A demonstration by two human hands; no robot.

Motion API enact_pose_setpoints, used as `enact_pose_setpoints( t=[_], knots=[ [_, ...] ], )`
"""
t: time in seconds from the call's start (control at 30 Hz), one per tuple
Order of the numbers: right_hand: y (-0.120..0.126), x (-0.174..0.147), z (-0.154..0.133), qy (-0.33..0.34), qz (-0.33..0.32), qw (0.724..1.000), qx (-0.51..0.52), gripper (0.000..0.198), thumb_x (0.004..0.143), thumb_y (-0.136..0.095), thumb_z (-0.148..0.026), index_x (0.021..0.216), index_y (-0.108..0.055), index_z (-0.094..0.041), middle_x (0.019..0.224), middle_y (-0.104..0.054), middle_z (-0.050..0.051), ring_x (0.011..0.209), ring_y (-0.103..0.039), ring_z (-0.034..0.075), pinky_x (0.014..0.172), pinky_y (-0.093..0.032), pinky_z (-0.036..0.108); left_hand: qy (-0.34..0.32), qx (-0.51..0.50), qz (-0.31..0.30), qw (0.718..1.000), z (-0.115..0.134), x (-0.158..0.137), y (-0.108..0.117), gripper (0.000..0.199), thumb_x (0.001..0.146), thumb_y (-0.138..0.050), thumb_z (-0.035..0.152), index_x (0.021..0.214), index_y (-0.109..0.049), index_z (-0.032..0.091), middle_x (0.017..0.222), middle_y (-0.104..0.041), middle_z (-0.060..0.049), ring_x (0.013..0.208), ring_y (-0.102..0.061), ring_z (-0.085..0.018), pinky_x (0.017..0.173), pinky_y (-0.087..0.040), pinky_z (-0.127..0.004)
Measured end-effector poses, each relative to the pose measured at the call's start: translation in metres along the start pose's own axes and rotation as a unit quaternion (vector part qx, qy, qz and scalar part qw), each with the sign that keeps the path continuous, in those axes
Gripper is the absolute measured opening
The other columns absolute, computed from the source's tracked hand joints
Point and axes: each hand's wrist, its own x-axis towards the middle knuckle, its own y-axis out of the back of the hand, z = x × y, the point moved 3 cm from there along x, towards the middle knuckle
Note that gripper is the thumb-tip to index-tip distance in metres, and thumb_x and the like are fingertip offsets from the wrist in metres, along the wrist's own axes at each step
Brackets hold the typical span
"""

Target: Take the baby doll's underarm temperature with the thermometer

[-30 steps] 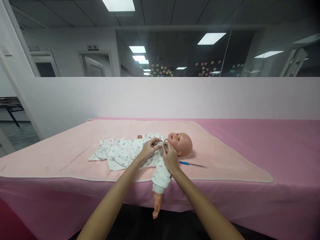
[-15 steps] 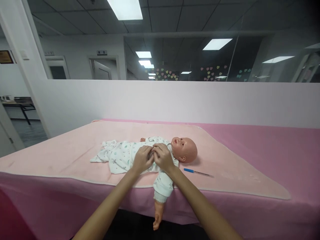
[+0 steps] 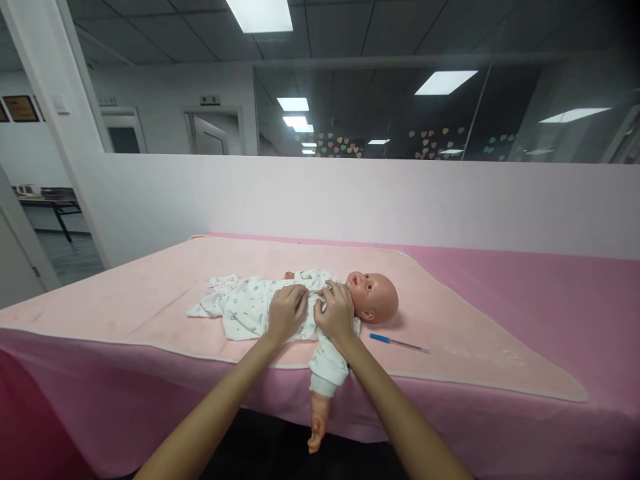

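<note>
A baby doll lies on its back with its head to the right, dressed in a white printed baby gown. Over the doll's chest, my left hand has its fingers curled and pinched on the gown's front. My right hand grips the same front nearer the neck, thumb and fingers bent together. A small gap separates the two hands. Whatever fastening lies under the fingertips is hidden. One doll arm hangs in its sleeve over the near edge.
A pen with a blue cap lies right of the doll. Under both is a peach blanket on a pink cover. A low white wall with glass above stands behind. At the far left is a table.
My hands, which were touching over the doll's chest, have moved apart, the right one shifting toward the doll's neck. The camera view has shifted slightly.
</note>
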Motion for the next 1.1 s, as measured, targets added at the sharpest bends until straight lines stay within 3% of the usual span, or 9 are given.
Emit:
enact_pose_setpoints(
  t=[0.17,0.33,0.43,0.63,1.1],
  knots=[
    [0.004,-0.001,-0.003,0.01,-0.003,1.0,0.023,0.012,0.067,-0.045,-0.01,0.072,-0.052,-0.018,0.087,-0.056,0.008,0.085,-0.047,0.022,0.079,-0.037,0.038,0.0,0.013,-0.012,1.0,0.003,0.002,0.002,0.015,0.083,-0.043,0.024,0.085,-0.058,0.021,0.089,-0.062,-0.005,0.085,-0.053,-0.02,0.078,-0.035,-0.033],
    [0.01,0.001,-0.009,0.069,-0.011,0.994,0.087,0.016,0.077,-0.043,-0.012,0.079,-0.057,-0.019,0.084,-0.059,0.006,0.087,-0.049,0.02,0.081,-0.037,0.036,0.007,-0.078,-0.034,0.996,0.001,0.001,0.003,0.019,0.084,-0.041,0.025,0.087,-0.06,0.022,0.089,-0.062,-0.003,0.084,-0.054,-0.018,0.078,-0.039,-0.031],
    [0.01,0.002,-0.012,0.096,-0.014,0.988,0.119,0.019,0.082,-0.042,-0.016,0.084,-0.06,-0.02,0.086,-0.061,0.005,0.089,-0.051,0.018,0.082,-0.039,0.035,0.043,-0.131,-0.061,0.989,-0.007,0.001,-0.002,0.02,0.083,-0.044,0.028,0.088,-0.063,0.022,0.087,-0.064,-0.003,0.084,-0.055,-0.018,0.077,-0.041,-0.031],
    [0.007,0.0,-0.01,0.064,-0.021,0.989,0.129,0.018,0.084,-0.044,-0.019,0.086,-0.062,-0.02,0.081,-0.063,0.004,0.082,-0.053,0.017,0.077,-0.04,0.033,0.106,-0.209,-0.074,0.969,-0.019,0.003,-0.008,0.024,0.08,-0.05,0.036,0.088,-0.067,0.022,0.087,-0.066,-0.004,0.082,-0.058,-0.018,0.073,-0.044,-0.029],
    [0.005,-0.001,-0.004,0.03,-0.021,0.992,0.117,0.02,0.086,-0.041,-0.018,0.082,-0.061,-0.019,0.076,-0.062,0.004,0.076,-0.053,0.017,0.073,-0.039,0.031,0.049,-0.112,-0.081,0.989,-0.006,0.001,-0.002,0.023,0.083,-0.045,0.036,0.091,-0.064,0.024,0.086,-0.066,-0.002,0.083,-0.055,-0.018,0.077,-0.039,-0.031]
  ],
)
